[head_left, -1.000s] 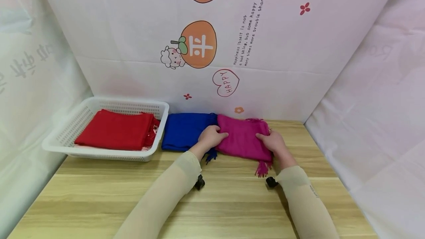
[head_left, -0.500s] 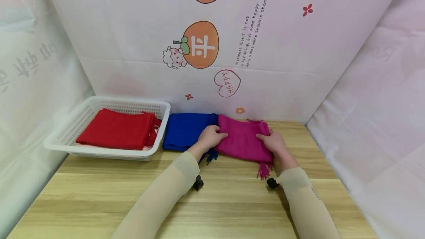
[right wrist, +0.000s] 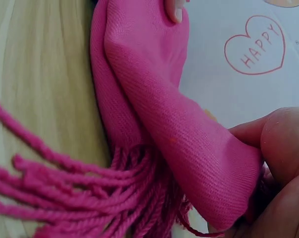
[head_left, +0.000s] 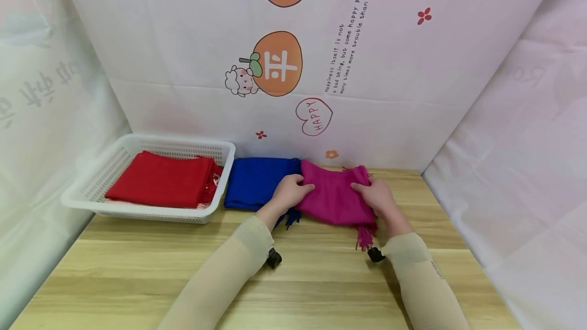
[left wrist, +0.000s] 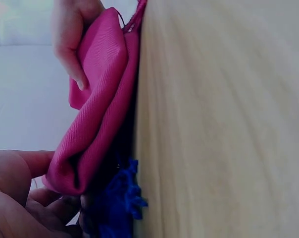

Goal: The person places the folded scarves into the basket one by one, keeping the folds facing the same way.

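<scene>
A folded magenta scarf [head_left: 334, 197] with twisted fringe [right wrist: 134, 198] lies at the back of the table, sagging between both hands. My left hand [head_left: 290, 191] pinches its left edge, thumb on top and fingers curled beneath, as the left wrist view shows. At the opposite edge, my right hand [head_left: 378, 197] grips the cloth between thumb and fingers. A folded blue scarf [head_left: 254, 181] lies flat just left of the magenta one, partly behind my left hand, and its blue fringe [left wrist: 122, 198] shows below that hand.
A white perforated plastic basket [head_left: 137, 211] stands at the back left, with a folded red scarf [head_left: 158, 180] inside. Behind everything rises a printed white cloth backdrop [head_left: 385, 131]. Bare wooden tabletop [head_left: 321, 289] lies in front of the scarves.
The magenta scarf's right part has lifted and bunched slightly, its middle sagging more. My right hand has shifted a little to the left. Both hands keep their grip; basket and blue scarf stay put.
</scene>
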### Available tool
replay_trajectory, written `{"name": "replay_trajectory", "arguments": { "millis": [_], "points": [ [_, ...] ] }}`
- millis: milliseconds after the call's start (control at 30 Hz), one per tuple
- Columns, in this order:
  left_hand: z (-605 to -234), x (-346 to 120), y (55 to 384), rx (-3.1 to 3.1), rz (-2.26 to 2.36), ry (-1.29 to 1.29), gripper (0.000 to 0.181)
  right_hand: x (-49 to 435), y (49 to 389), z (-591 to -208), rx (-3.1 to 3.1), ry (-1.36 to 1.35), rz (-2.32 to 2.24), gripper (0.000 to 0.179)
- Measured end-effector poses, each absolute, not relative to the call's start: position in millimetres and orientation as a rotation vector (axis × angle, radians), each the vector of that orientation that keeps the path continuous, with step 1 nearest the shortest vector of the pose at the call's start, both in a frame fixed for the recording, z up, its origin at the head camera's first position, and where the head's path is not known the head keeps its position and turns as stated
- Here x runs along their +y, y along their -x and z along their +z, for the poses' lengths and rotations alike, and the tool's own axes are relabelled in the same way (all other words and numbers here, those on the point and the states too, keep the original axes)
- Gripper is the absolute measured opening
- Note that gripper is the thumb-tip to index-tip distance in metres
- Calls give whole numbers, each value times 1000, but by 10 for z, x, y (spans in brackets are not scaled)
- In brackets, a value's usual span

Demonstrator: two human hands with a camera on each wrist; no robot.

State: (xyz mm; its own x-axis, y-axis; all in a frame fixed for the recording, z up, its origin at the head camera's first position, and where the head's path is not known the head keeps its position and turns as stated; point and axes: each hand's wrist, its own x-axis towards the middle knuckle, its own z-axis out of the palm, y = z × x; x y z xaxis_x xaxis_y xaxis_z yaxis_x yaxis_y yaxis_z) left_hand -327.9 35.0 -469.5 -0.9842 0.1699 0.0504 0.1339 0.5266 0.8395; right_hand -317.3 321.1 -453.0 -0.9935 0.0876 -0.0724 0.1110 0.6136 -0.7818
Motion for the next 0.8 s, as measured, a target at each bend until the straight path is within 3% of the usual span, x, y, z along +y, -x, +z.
{"name": "replay_trajectory", "arguments": {
  "millis": [133,500,800],
  "points": [
    [-4695,321,3281,2731,1486,-319,36,3172,3150,-4481,2798,-156,-1369,62],
    [-4845,214,3485,2806,1478,-287,36,3084,3115,-4355,2884,-73,-1265,60],
    [-4476,122,3161,2705,1592,-278,27,3015,3066,-4291,2916,-78,-1283,53]
  ]
}}
